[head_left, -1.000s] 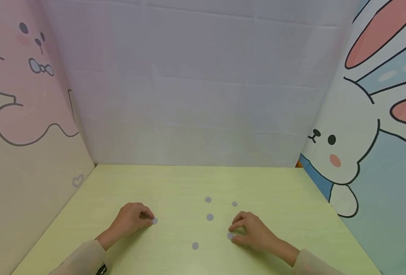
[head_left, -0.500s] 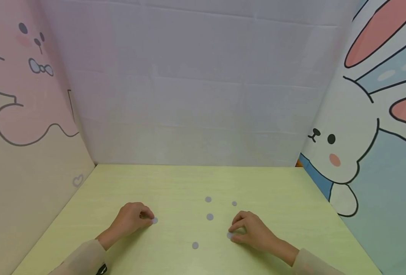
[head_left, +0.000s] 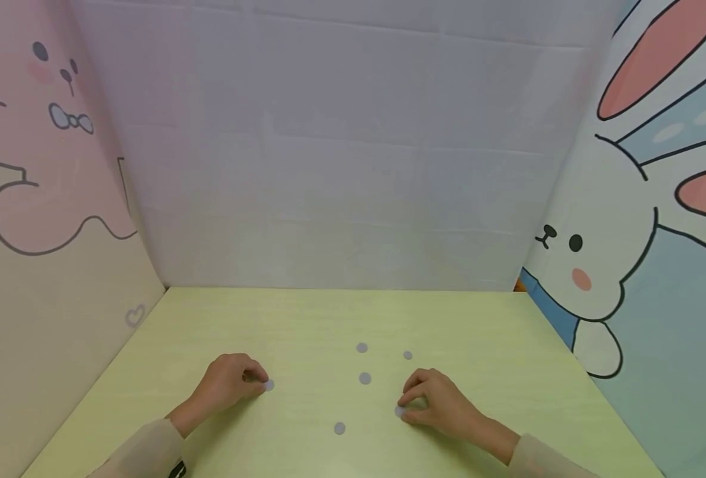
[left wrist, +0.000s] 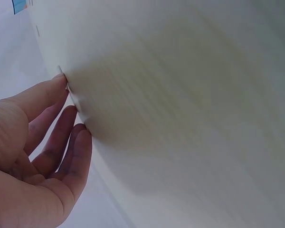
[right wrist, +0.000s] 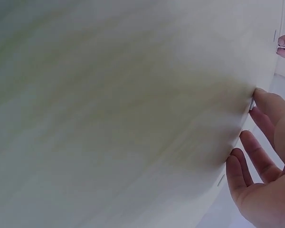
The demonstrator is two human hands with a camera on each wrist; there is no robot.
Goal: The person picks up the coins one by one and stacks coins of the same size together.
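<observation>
My left hand (head_left: 233,382) is low over the table at the left, thumb and index fingertip pinching the edge of a flat round grey disc (head_left: 270,385). Part of that disc is hidden by the fingertips. At the right, my right hand (head_left: 439,405) holds a second grey disc (head_left: 400,411) between thumb and index finger, close to the tabletop. Seen edge-on in the right wrist view, this disc (right wrist: 251,104) is a thin dark sliver between the fingertips. In both wrist views, the other fingers are bent, their tips right at the table surface.
Between the hands lie more grey discs: one near the front (head_left: 340,428), one in the middle (head_left: 365,378), one farther back (head_left: 361,347) and a smaller disc (head_left: 408,355). A pale yellow-green table (head_left: 269,318) ends at a white back sheet (head_left: 341,166). Cartoon-printed panels flank both sides.
</observation>
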